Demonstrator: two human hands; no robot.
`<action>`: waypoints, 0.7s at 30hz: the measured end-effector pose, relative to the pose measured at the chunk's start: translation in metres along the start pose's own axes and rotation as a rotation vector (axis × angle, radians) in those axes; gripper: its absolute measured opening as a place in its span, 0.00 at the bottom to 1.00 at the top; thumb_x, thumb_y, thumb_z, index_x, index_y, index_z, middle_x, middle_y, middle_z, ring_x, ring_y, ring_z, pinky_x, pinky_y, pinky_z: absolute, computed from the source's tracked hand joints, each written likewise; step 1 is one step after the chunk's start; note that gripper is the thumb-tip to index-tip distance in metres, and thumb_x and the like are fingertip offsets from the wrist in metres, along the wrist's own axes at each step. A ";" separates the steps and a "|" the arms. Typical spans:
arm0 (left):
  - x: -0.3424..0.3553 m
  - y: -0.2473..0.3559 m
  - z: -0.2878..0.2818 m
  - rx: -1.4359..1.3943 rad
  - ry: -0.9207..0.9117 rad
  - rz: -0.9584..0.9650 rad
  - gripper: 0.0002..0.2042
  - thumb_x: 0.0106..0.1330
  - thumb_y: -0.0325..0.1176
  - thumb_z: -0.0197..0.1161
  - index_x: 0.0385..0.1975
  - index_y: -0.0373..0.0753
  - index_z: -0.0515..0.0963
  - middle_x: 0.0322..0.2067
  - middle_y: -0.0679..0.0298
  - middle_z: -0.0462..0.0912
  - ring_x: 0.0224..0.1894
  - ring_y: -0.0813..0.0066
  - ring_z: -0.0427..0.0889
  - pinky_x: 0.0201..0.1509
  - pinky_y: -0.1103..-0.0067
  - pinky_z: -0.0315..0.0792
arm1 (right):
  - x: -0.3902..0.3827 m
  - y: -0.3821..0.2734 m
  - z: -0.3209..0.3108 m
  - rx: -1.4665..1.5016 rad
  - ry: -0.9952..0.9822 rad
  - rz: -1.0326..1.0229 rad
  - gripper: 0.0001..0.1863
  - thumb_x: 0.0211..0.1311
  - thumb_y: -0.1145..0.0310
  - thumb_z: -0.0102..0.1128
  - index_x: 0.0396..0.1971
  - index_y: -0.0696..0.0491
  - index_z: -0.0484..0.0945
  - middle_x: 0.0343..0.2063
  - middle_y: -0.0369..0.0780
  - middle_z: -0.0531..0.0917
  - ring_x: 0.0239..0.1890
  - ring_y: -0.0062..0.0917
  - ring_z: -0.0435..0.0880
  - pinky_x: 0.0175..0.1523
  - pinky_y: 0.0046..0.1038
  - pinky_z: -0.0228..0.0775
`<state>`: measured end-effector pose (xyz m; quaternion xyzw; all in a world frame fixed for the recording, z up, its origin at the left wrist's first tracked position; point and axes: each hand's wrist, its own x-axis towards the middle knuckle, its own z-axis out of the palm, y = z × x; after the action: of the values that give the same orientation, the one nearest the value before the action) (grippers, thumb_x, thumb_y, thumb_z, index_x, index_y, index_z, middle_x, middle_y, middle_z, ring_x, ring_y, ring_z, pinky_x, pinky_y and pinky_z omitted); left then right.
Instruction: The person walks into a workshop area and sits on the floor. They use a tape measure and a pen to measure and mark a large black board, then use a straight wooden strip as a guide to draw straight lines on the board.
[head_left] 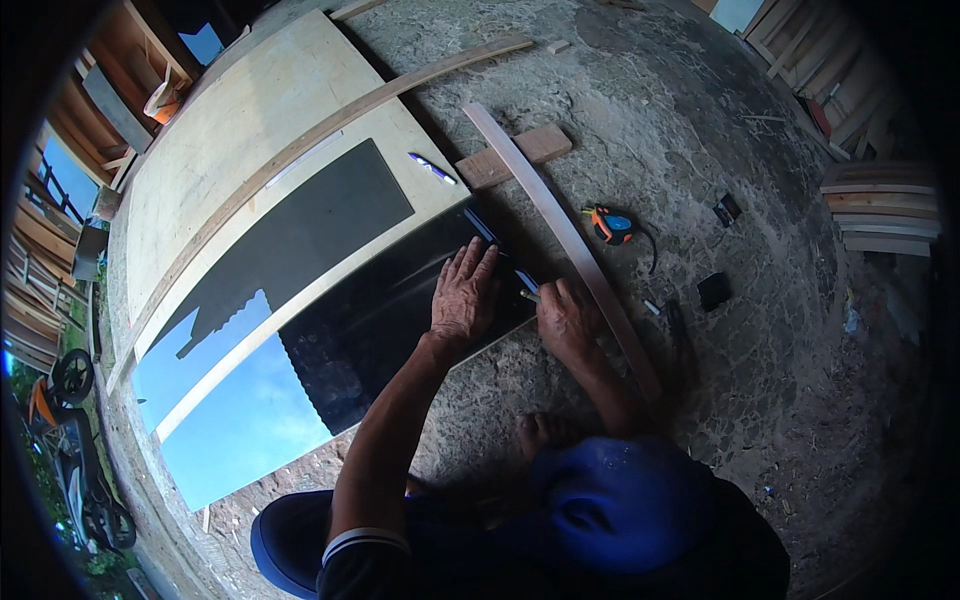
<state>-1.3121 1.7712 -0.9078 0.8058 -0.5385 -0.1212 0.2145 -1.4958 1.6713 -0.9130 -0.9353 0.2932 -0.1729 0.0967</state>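
A glossy sheet of mirror or dark glass (370,320) lies at the near edge of a plywood board (230,130), reflecting sky and a roof edge. My left hand (465,290) rests flat on its right part, fingers stretched toward a narrow dark strip (482,226) along the sheet's right end. At that end, my right hand (568,318) is closed around a slim pencil-like tool (530,296), its tip near the strip. Its exact kind is too small to tell. A second reflective sheet (340,215) lies farther back on the board, with a purple-and-white pen (432,168) beside it.
Right of the board, a long wooden strip (545,195) crosses a short plank (515,157). An orange-and-blue tape measure (610,226) and small dark pieces (714,291) lie on rough ground. A wooden batten (330,125) spans the board. Stacked timber (880,208) stands far right.
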 end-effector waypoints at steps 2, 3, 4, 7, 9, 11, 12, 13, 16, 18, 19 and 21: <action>-0.011 -0.005 0.011 0.050 -0.031 -0.023 0.28 0.74 0.43 0.53 0.73 0.47 0.61 0.76 0.53 0.55 0.77 0.53 0.53 0.80 0.59 0.44 | -0.003 -0.012 0.016 0.050 -0.008 0.004 0.07 0.60 0.71 0.65 0.36 0.51 0.76 0.35 0.40 0.76 0.38 0.37 0.83 0.39 0.42 0.76; -0.018 -0.011 0.012 0.070 -0.047 -0.040 0.28 0.74 0.43 0.52 0.73 0.47 0.61 0.76 0.54 0.55 0.78 0.53 0.52 0.80 0.58 0.44 | -0.002 -0.021 0.023 0.141 -0.008 -0.004 0.08 0.60 0.70 0.65 0.38 0.52 0.77 0.36 0.40 0.77 0.38 0.37 0.84 0.40 0.42 0.77; -0.016 -0.004 0.018 0.099 -0.056 -0.046 0.28 0.75 0.45 0.51 0.73 0.48 0.61 0.76 0.55 0.54 0.78 0.54 0.51 0.81 0.59 0.42 | -0.004 -0.015 0.019 0.199 0.000 0.006 0.09 0.60 0.70 0.65 0.39 0.52 0.77 0.37 0.41 0.78 0.39 0.38 0.84 0.40 0.41 0.77; -0.010 -0.005 0.023 0.127 -0.059 -0.016 0.29 0.75 0.46 0.51 0.74 0.47 0.61 0.76 0.55 0.54 0.79 0.55 0.49 0.81 0.59 0.40 | -0.007 0.001 0.014 0.403 0.081 0.049 0.13 0.61 0.68 0.66 0.45 0.54 0.79 0.39 0.43 0.81 0.41 0.39 0.85 0.42 0.38 0.78; -0.009 -0.003 0.023 0.119 -0.058 -0.013 0.29 0.75 0.48 0.50 0.74 0.46 0.60 0.76 0.56 0.54 0.79 0.56 0.48 0.81 0.59 0.39 | -0.015 0.010 0.017 0.511 0.084 0.155 0.13 0.63 0.70 0.65 0.46 0.56 0.80 0.40 0.44 0.83 0.42 0.36 0.85 0.44 0.34 0.77; -0.006 0.003 0.023 0.121 -0.054 -0.024 0.29 0.75 0.48 0.50 0.74 0.45 0.60 0.76 0.56 0.54 0.79 0.56 0.48 0.81 0.58 0.38 | -0.030 0.027 0.031 0.572 0.010 0.329 0.10 0.66 0.74 0.63 0.46 0.59 0.80 0.43 0.44 0.84 0.43 0.28 0.85 0.46 0.27 0.77; 0.003 0.015 0.026 0.108 -0.036 -0.005 0.30 0.75 0.49 0.50 0.74 0.45 0.60 0.76 0.56 0.54 0.79 0.56 0.48 0.81 0.58 0.38 | -0.043 0.050 0.048 0.701 0.080 0.370 0.10 0.68 0.74 0.62 0.46 0.61 0.80 0.41 0.41 0.85 0.42 0.20 0.83 0.47 0.24 0.76; 0.001 0.011 0.025 0.119 -0.031 -0.016 0.30 0.75 0.49 0.50 0.74 0.44 0.60 0.76 0.56 0.54 0.79 0.56 0.48 0.81 0.58 0.38 | -0.044 0.044 0.050 0.733 0.065 0.374 0.10 0.68 0.74 0.62 0.47 0.61 0.80 0.40 0.40 0.85 0.42 0.20 0.82 0.47 0.24 0.76; -0.001 0.003 0.024 0.140 -0.017 -0.041 0.31 0.74 0.50 0.51 0.74 0.45 0.60 0.76 0.57 0.55 0.79 0.56 0.48 0.81 0.57 0.37 | -0.044 0.030 0.048 0.827 0.021 0.404 0.12 0.68 0.72 0.62 0.49 0.60 0.80 0.40 0.41 0.85 0.42 0.22 0.83 0.48 0.25 0.76; 0.001 0.002 0.025 0.147 -0.008 -0.052 0.31 0.74 0.50 0.52 0.73 0.45 0.61 0.76 0.58 0.56 0.79 0.56 0.49 0.81 0.57 0.38 | -0.040 0.023 0.040 0.897 -0.015 0.443 0.14 0.67 0.70 0.64 0.50 0.60 0.80 0.42 0.46 0.86 0.44 0.30 0.87 0.50 0.28 0.77; 0.004 0.004 0.026 0.147 -0.001 -0.050 0.31 0.74 0.50 0.53 0.73 0.45 0.61 0.76 0.58 0.56 0.79 0.56 0.49 0.81 0.57 0.38 | -0.040 0.026 0.041 0.884 -0.005 0.424 0.14 0.68 0.71 0.64 0.49 0.60 0.80 0.41 0.46 0.86 0.43 0.29 0.86 0.50 0.28 0.77; 0.010 0.006 0.027 0.135 0.026 -0.041 0.30 0.74 0.49 0.53 0.73 0.45 0.62 0.76 0.58 0.57 0.79 0.56 0.50 0.81 0.57 0.38 | -0.040 0.031 0.044 0.859 0.012 0.386 0.13 0.68 0.71 0.64 0.48 0.60 0.80 0.39 0.44 0.86 0.41 0.27 0.86 0.49 0.27 0.77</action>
<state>-1.3244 1.7544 -0.9289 0.8307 -0.5261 -0.0786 0.1641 -1.5256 1.6730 -0.9730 -0.7379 0.3641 -0.2628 0.5038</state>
